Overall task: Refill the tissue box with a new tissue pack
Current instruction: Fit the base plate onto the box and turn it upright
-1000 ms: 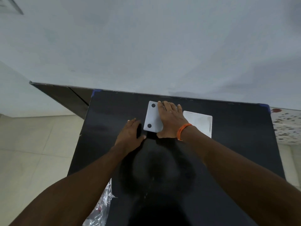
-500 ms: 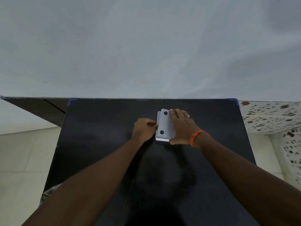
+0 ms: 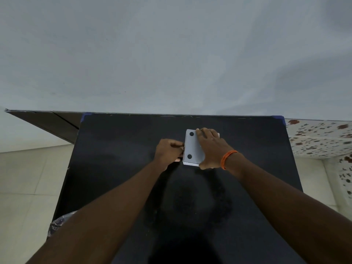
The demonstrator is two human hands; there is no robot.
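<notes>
Near the far edge of a black table (image 3: 118, 168), a white tissue box (image 3: 191, 147) lies with its flat underside up, two dark round pads showing on that face, one toward the far corner and one toward the near corner on its left side. The right hand (image 3: 211, 147) lies palm-down across the right part of this face, fingers spread flat and reaching to the far edge, the thumb hooked at the near right corner; it presses on the box and covers it more than it grips it. An orange band (image 3: 227, 159) circles the right wrist. The left hand (image 3: 168, 152) sits just beside the box's left edge, its fingers curled in tight with the tips touching that side. What they pinch, if anything, cannot be told, though a small pale sliver shows below the knuckles at the box's near left corner. Both forearms reach in from the near side of the table. At the table's near left edge a crinkled clear plastic wrapper (image 3: 57, 223) pokes out, partly hidden by the left forearm. Blue tape marks the table's two far corners, and pale floor tiles lie to the left of it.
</notes>
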